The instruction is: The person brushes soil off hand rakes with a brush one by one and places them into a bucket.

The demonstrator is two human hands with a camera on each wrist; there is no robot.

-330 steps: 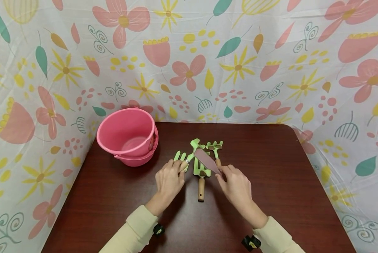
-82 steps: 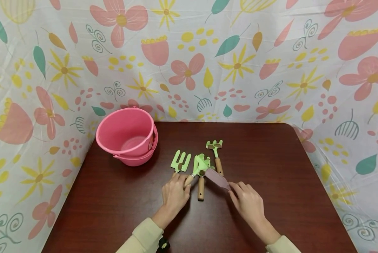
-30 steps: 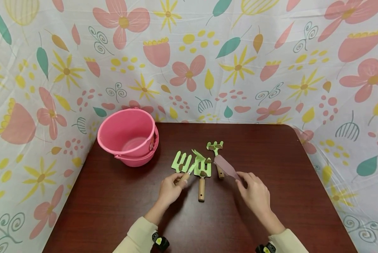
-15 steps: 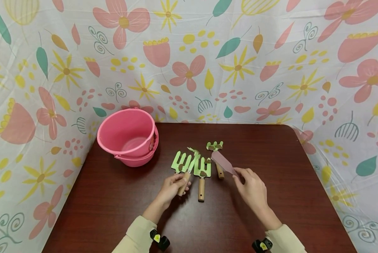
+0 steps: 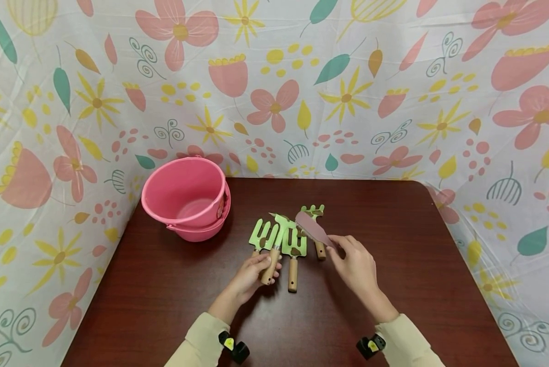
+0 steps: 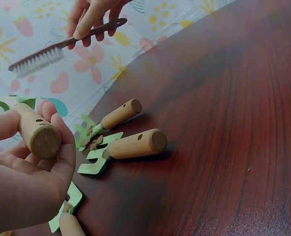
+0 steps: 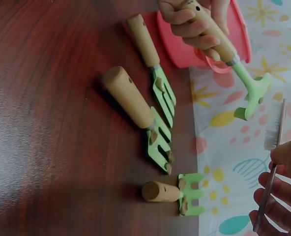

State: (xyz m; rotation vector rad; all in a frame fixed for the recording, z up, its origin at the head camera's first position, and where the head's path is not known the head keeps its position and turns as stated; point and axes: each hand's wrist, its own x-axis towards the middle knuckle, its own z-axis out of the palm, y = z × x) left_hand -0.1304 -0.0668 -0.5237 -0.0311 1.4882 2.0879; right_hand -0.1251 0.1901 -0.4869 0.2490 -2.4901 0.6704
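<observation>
My left hand [image 5: 249,278] grips the wooden handle of a small hand hoe [image 6: 36,130], palm turned upward. Its green, two-sided head shows in the right wrist view, raised above the table. In my right hand [image 5: 357,262] is a brush [image 6: 40,59] with a brownish-pink back and white bristles, pinched by its handle. The brush end lies close to the hoe head; whether they touch I cannot tell. Below lie a green fork [image 5: 263,235] at left, another fork [image 7: 130,101] in the middle, and a small rake [image 7: 160,191] at right, with brown clumps on them.
Two pink buckets [image 5: 182,191], one stacked in the other, stand at the table's back left. The tools lie mid-table on dark reddish-brown wood [image 5: 384,219]. A flower-patterned cloth [image 5: 274,61] hangs behind and at both sides.
Over the last second my left hand has turned the hoe more upright, its handle end now toward me. My right hand has moved the brush left and slightly away from me, toward the hoe head.
</observation>
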